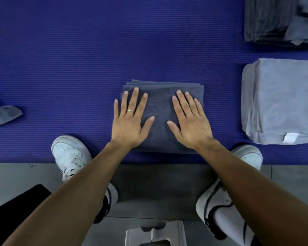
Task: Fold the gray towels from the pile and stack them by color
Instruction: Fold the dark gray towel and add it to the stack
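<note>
One folded dark towel (161, 110) lies on the mat (78, 59) under both hands: left hand (130, 119) and right hand (190, 123) press it flat, fingers straight. Two stacks sit right: light (281, 102) nearer, dark (268, 20) farther, its edge possibly mixed.

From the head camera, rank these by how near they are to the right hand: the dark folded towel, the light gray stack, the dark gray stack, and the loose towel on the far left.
1. Dark folded towel, under the right hand.
2. Light gray stack, right.
3. Dark gray stack, far right corner.
4. Loose towel, left edge.
</note>
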A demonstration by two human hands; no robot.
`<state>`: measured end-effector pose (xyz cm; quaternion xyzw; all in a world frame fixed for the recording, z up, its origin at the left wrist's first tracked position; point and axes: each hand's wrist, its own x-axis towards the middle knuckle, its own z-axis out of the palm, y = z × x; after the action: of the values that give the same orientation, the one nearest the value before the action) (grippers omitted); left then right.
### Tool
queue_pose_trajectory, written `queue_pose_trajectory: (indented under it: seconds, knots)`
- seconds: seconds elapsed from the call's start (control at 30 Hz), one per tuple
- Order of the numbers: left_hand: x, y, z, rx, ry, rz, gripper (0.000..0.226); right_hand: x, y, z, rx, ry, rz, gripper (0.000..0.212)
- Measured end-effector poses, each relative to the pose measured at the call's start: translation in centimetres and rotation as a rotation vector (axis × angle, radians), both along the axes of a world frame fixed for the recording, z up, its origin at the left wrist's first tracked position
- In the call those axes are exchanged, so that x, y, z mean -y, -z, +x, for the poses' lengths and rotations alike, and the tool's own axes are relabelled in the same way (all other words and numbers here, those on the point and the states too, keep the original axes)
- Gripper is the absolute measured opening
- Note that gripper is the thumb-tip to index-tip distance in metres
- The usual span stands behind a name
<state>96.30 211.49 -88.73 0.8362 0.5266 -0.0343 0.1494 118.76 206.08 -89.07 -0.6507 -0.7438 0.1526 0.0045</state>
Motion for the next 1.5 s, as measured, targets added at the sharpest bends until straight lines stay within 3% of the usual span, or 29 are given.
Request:
queue_pose_trajectory:
  seconds: [0.23,0.43,0.53,0.8,0.97,1.07,1.23,1.37,1.43,1.5]
  knots:
    - [-0.2,-1.3,-0.3,0.022,0.024,-0.102,0.069,0.3,-1.7,-0.1,-0.081,0.021,-0.026,0.069]
    - [4.3,-4.0,-4.3,0.241,0.216,0.030,0.043,5.9,-3.7,1.4,-0.270,-0.027,0.073,0.045]
    - [6.0,-4.1,-5.7,0.221,0.262,-0.066,0.048,8.1,-3.8,1.7,-0.296,-0.022,0.068,0.039]
    - [4.6,-5.1,-3.5,0.188,0.185,-0.139,0.044,7.9,-5.7,0.8,-0.378,0.109,-0.013,0.042]
    - [2.8,-6.6,-3.4,0.361,0.033,-0.349,0.029,7.4,-6.0,1.5,-0.304,0.037,-0.107,0.055]
    - [2.0,-8.5,-3.1,0.428,0.015,-0.372,0.022,6.8,-7.0,2.0,-0.355,0.041,-0.020,0.042]
    - [2.2,-11.6,-3.3,0.493,-0.041,-0.337,0.028,4.4,-12.9,3.0,-0.620,0.278,-0.093,0.025]
    - [3.4,-13.6,-2.7,0.366,-0.012,-0.386,0.065,3.2,-18.3,4.0,-0.635,0.289,-0.082,0.021]
    - [4.2,-14.7,-2.0,0.340,-0.017,-0.360,0.057,3.2,-20.5,4.8,-0.625,0.279,-0.088,0.017]
    - [4.7,-16.2,-1.1,0.465,-0.073,-0.344,0.046,3.4,-22.6,6.0,-0.617,0.281,-0.093,0.015]
